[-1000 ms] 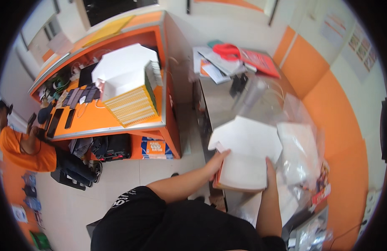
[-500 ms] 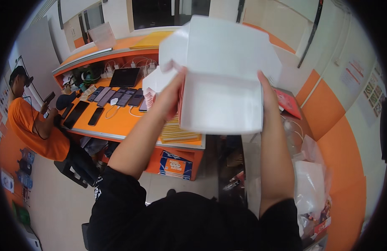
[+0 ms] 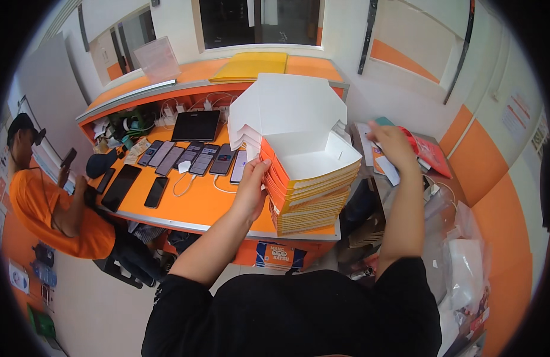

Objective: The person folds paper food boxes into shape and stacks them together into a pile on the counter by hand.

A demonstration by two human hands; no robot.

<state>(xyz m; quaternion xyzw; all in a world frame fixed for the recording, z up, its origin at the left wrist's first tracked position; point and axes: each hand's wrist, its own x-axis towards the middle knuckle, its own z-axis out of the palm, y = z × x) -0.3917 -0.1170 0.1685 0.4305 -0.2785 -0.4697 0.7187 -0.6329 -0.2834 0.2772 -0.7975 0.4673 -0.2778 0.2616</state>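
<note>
A tall stack of nested paperboard food boxes, orange and yellow outside, stands at the right end of the orange counter. The top box is white inside and unfilled, its white lid raised at the back. My left hand grips the left side of the upper boxes, thumb near the front corner. To the right of the stack, my right hand is in the air above a side table, slightly blurred, with finger and thumb apart and nothing visible in it.
Several phones and a black tablet lie on the counter, with charging cables. At the left a person in an orange shirt holds a phone. A red packet lies on the right side table; plastic bags are below.
The open white box, held up in both hands before, now sits on top of the stack. My right hand has left it and moved right; my left hand has come down with it.
</note>
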